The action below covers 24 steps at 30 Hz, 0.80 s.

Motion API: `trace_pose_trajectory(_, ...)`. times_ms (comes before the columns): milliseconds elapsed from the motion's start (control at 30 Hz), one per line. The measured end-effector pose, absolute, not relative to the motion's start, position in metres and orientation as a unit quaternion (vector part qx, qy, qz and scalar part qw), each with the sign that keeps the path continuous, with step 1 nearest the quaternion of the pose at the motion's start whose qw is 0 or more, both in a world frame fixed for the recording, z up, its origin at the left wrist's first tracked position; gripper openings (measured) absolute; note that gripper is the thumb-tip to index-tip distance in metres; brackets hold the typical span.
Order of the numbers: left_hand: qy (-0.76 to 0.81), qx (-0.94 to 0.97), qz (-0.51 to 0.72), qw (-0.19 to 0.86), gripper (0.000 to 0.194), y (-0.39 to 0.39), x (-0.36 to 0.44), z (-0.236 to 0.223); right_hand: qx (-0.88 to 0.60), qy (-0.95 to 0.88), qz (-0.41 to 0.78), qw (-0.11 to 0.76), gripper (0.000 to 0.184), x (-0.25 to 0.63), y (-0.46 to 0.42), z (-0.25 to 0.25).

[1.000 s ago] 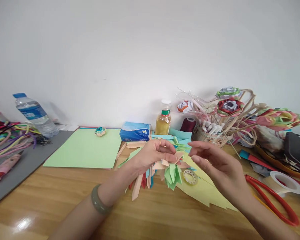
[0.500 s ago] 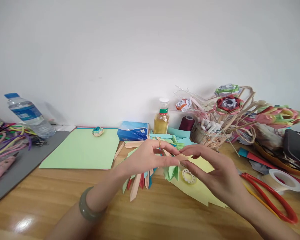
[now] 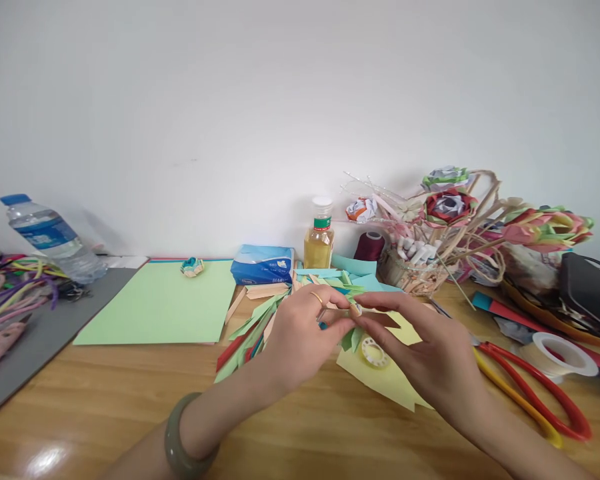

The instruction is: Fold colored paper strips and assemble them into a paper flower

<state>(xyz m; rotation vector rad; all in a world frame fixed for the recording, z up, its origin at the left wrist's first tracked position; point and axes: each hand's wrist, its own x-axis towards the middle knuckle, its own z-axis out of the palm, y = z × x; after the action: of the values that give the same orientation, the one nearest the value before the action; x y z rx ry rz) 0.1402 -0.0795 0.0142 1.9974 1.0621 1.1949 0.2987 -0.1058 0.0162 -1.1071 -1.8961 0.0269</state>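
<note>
My left hand (image 3: 307, 330), with a gold ring and a green bangle, pinches a small folded peach paper strip (image 3: 389, 321) between thumb and fingers. My right hand (image 3: 425, 340) meets it fingertip to fingertip, its thumb and index finger closed on the same strip. Fingers hide most of the fold. Behind and below my hands lies a heap of folded paper strips (image 3: 253, 327) in green, red, peach and blue. A yellow paper sheet (image 3: 380, 383) with a clear tape roll (image 3: 375, 352) on it lies under my right hand.
Light green sheets (image 3: 160, 307) carry a small paper flower (image 3: 193, 267). A tissue pack (image 3: 263, 265), an oil bottle (image 3: 319, 237) and paper flowers in a jar (image 3: 413, 273) stand along the wall. Scissors (image 3: 535, 387) and a ribbon spool (image 3: 560, 355) lie right; a water bottle (image 3: 47, 233) leans left.
My fingers have shifted along the paper strip, and its end now points out to the right past my right fingers. My left hand has rotated and come slightly lower. The view has moved a little.
</note>
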Motion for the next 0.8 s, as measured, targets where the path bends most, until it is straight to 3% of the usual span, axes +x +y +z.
trace_pose_trajectory(800, 0.341, 0.757, 0.499, 0.249, 0.007, -0.074, 0.142, 0.001, -0.390, -0.806, -0.111, 0.431, 0.012, 0.304, -0.101, 0.017)
